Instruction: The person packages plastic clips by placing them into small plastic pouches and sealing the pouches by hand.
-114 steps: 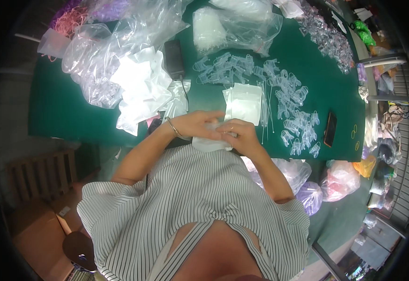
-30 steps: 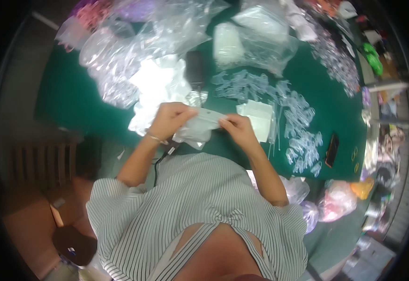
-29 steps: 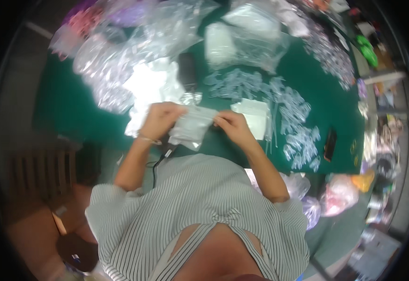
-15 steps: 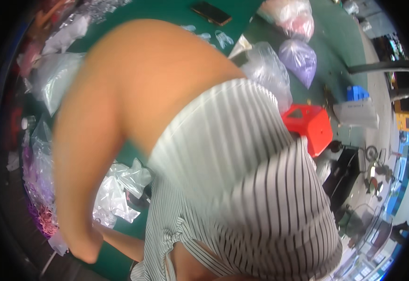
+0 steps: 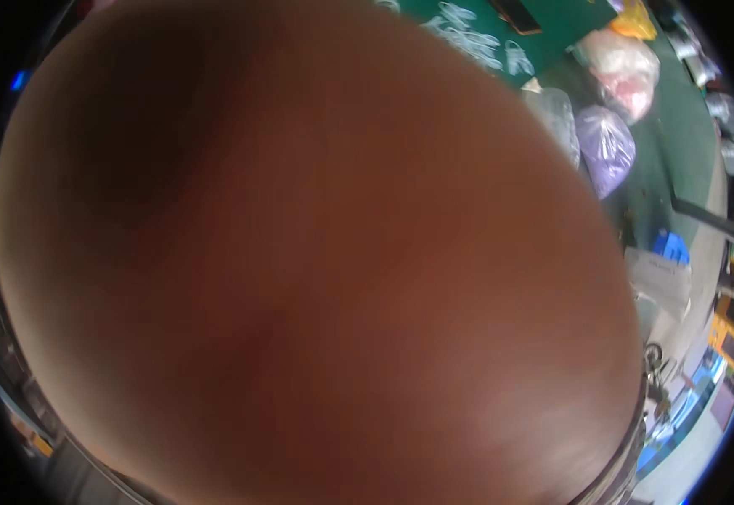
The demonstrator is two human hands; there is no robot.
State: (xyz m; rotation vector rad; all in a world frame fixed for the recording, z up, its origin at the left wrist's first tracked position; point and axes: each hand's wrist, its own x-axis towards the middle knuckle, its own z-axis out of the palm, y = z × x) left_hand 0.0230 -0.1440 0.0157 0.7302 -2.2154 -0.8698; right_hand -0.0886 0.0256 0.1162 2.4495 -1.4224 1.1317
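Note:
Bare skin of an arm [image 5: 341, 252], very close and blurred, fills most of the head view. Which arm it is, I cannot tell. A strip of striped cloth [image 5: 625, 459] shows at its lower right edge. Neither my left hand nor my right hand can be made out, and no fingers show. Past the arm's upper edge, several small clear plastic pieces [image 5: 471, 39] lie on the green table [image 5: 543, 63]. Whatever lies behind the arm is hidden.
A dark phone [image 5: 516, 15] lies at the far side. Right of the arm are a clear bag [image 5: 557, 122], a purple-filled bag [image 5: 606, 153], a pink-and-white bag [image 5: 625, 74] and a yellow bag [image 5: 634, 22]. Farther right stand a blue container [image 5: 671, 246] and a white box [image 5: 659, 280].
The bare arm has come much closer and now covers the bags at left, the red stool and most of the striped clothing. The view has shifted, so the phone and bags appear farther right.

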